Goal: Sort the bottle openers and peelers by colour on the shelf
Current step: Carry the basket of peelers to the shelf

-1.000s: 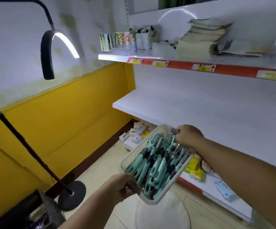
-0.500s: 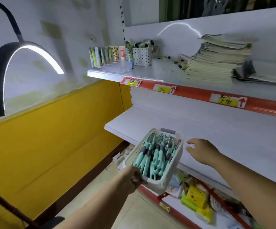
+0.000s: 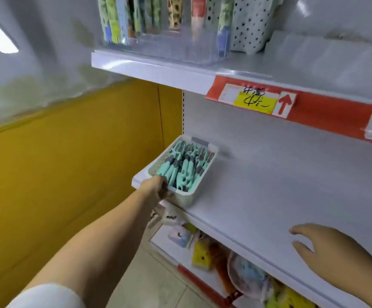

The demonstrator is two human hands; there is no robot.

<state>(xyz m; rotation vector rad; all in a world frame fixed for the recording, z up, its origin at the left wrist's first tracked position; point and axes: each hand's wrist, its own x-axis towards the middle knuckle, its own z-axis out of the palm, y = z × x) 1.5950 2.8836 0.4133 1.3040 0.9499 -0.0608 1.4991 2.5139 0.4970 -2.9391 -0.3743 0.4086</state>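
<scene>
— While the near rim of the basket (image 3: 187, 197) is being gripped by the left hand (image 3: 156, 188), fingers curled over its edge, where is it being placed?
— It is being rested at the left end of the middle shelf (image 3: 269, 196), close to the front lip.
— And the contents?
— Teal-and-grey bottle openers and peelers (image 3: 181, 171) are being held inside, heaped and unsorted.
— What is being advised?
— Letting go is being advised only once the basket is being slid further in and borne flat, so that nothing is being tipped out. The right hand (image 3: 327, 250) is being held spread and empty over the shelf's front edge, well apart from the basket.
</scene>
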